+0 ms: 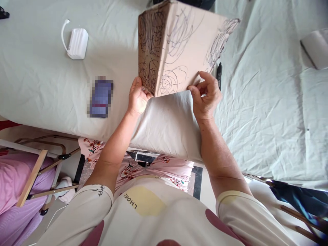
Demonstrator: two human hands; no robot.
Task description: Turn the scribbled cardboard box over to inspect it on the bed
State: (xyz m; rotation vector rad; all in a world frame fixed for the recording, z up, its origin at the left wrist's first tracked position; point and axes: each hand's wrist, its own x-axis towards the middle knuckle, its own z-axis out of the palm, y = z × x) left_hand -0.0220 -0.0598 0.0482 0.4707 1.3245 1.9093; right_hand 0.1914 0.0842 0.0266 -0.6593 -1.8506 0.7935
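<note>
A folded piece of brown cardboard [187, 48], scribbled over with dark looping lines, is held up above the cloth-covered table. Its narrower left panel is in shadow, and the wider right panel faces me. My left hand [138, 97] grips the lower left corner, thumb in front and the other fingers partly hidden behind. My right hand [206, 94] pinches the bottom edge toward the right with thumb and forefinger. Just beyond the right hand a black marker pen [219, 73] lies on the cloth.
A pale green cloth [258, 119] covers the table. To the left lie a white power bank [78, 43] with a short cable and a pixelated phone [101, 97]. A white object [316, 48] sits at the far right. Below left stands a folding frame [33, 177] with pink and purple fabric.
</note>
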